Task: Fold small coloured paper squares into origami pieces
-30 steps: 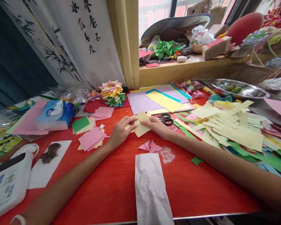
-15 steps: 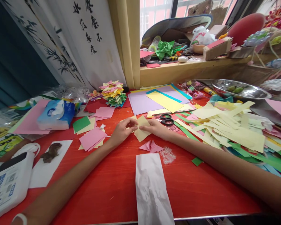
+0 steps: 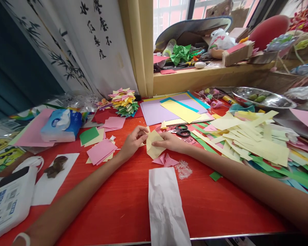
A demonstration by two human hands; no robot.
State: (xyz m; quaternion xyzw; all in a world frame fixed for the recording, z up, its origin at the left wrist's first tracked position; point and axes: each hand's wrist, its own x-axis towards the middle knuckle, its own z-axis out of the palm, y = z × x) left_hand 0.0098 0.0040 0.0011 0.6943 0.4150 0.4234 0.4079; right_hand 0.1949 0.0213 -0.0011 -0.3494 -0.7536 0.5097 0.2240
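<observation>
A square of pale yellow paper is gripped at its right side by my right hand, thumb on top. My left hand is at the paper's left, with thumb and fingers pinched together on pale yellow paper. Just below the paper, a folded pink piece lies on the red table. Black-handled scissors lie beyond my right hand. Pink paper squares are stacked left of my left hand.
A white paper strip lies at the front edge of the red table. Cut paper strips are heaped at the right. A stacked paper ornament, tissue pack and metal bowl stand farther back.
The yellow square has shifted slightly left and turned, and my right thumb now lies farther over it. My left hand has moved slightly left, away from the square's centre.
</observation>
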